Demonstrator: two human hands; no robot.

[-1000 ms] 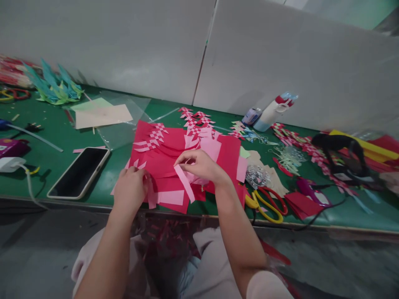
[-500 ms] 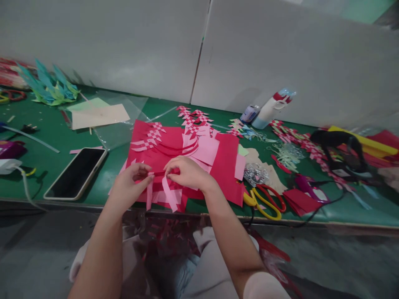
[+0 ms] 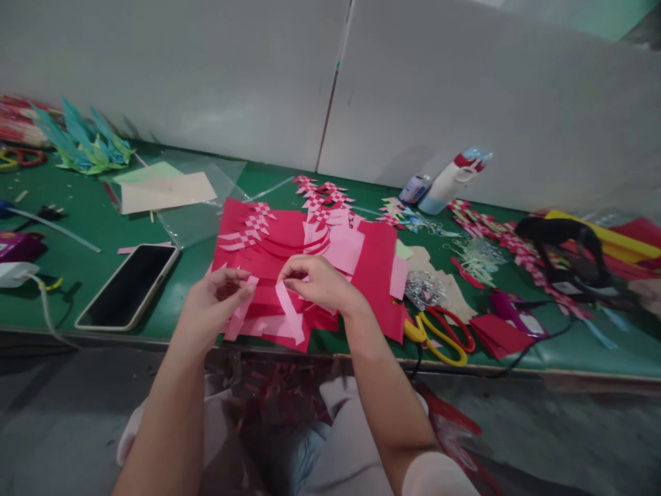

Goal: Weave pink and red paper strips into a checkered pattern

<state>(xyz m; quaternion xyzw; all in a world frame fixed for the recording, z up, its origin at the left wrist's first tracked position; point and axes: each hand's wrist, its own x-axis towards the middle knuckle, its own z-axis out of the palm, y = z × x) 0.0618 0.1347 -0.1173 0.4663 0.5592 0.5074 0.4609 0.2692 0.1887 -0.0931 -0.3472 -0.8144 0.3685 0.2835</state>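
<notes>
My left hand (image 3: pixel 214 303) pinches the upper end of a pink paper strip (image 3: pixel 239 318) between thumb and fingers. A second pink paper strip (image 3: pixel 290 311) hangs from the fingertips of my right hand (image 3: pixel 320 284), which are closed on its top end. Both strips slant down over the red paper sheets (image 3: pixel 369 275) at the table's front edge. Just beyond my hands lie a woven pink-and-red checked paper piece (image 3: pixel 255 224), curved red strips (image 3: pixel 294 251) and pink paper pieces (image 3: pixel 343 248).
A smartphone (image 3: pixel 129 286) lies to the left, beside a charger (image 3: pixel 18 275). On the right are yellow-and-red scissors (image 3: pixel 438 337), a bag of small metal pieces (image 3: pixel 426 288) and dark red paper (image 3: pixel 500 335). A can (image 3: pixel 414 188) and a white bottle (image 3: pixel 447 184) stand behind.
My hands have moved slightly apart, the right one a little up and to the right. The lower ends of both strips have swung outward.
</notes>
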